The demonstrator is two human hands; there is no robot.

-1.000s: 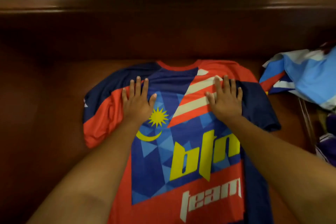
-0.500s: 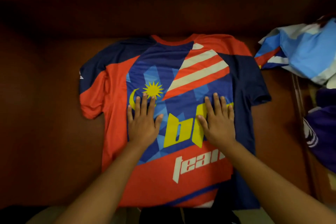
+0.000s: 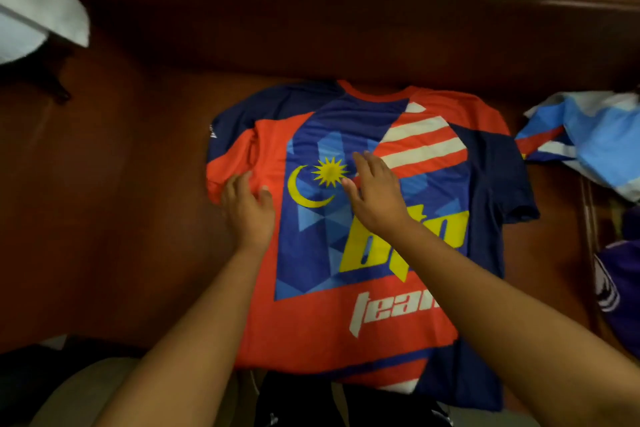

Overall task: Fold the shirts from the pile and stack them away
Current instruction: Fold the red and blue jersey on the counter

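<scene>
I am seeing a jersey (image 3: 346,322) lying face up and spread flat on a dark wooden surface (image 3: 104,218), collar toward the far edge. The left hand (image 3: 247,208) is resting near the left sleeve, at the red side panel, its fingers slightly curled; whether it is pinching cloth I cannot tell. The right hand (image 3: 375,194) is lying over the chest, fingers straight, beside the yellow star and crescent. A pile of shirts (image 3: 588,146), blue and purple, is sitting at the right edge. Something white (image 3: 38,10) is showing top left.
</scene>
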